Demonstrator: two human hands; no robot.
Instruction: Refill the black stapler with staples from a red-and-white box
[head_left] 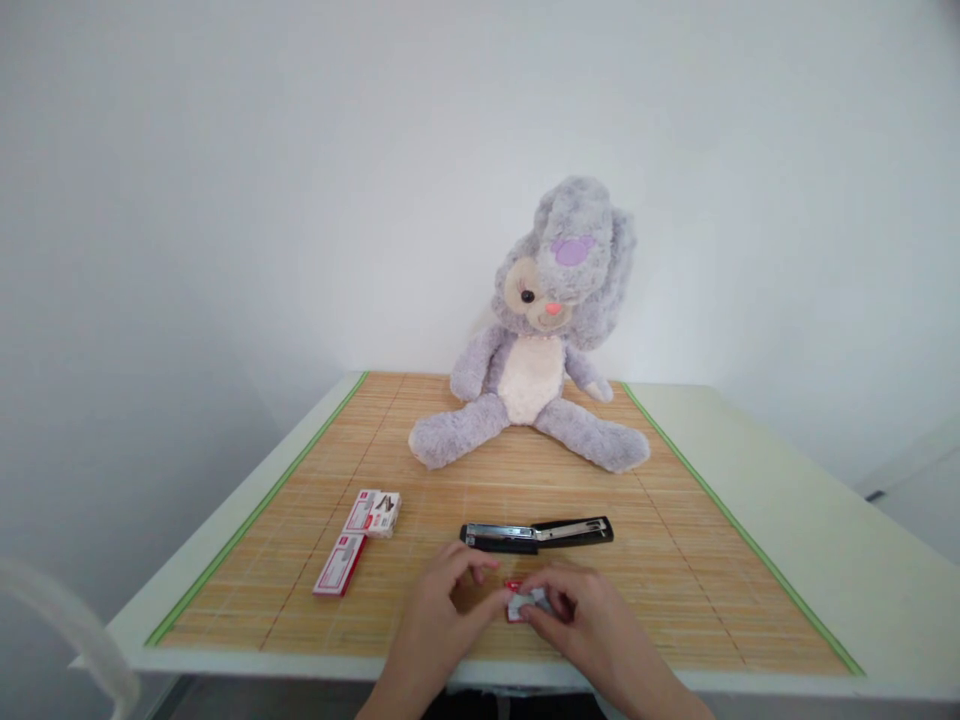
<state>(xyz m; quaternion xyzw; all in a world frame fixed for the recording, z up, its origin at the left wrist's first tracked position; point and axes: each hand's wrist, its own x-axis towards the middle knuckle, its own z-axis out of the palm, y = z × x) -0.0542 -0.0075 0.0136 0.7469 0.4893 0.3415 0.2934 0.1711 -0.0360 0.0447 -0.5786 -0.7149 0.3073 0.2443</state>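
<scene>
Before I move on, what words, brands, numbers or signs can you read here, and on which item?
None reads clearly.
Red-and-white boxes on the left: printed labels, too small and blurred.
Red-and-white item at the right hand: any print unreadable.
Black stapler: small pale mark, unreadable.

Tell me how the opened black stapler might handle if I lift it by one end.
The black stapler would probably swing at its middle, since its two halves lie opened out. Each half should stay stiff, given the metal strips along them. It seems unlikely to roll, lying long and low on the bamboo mat.
</scene>
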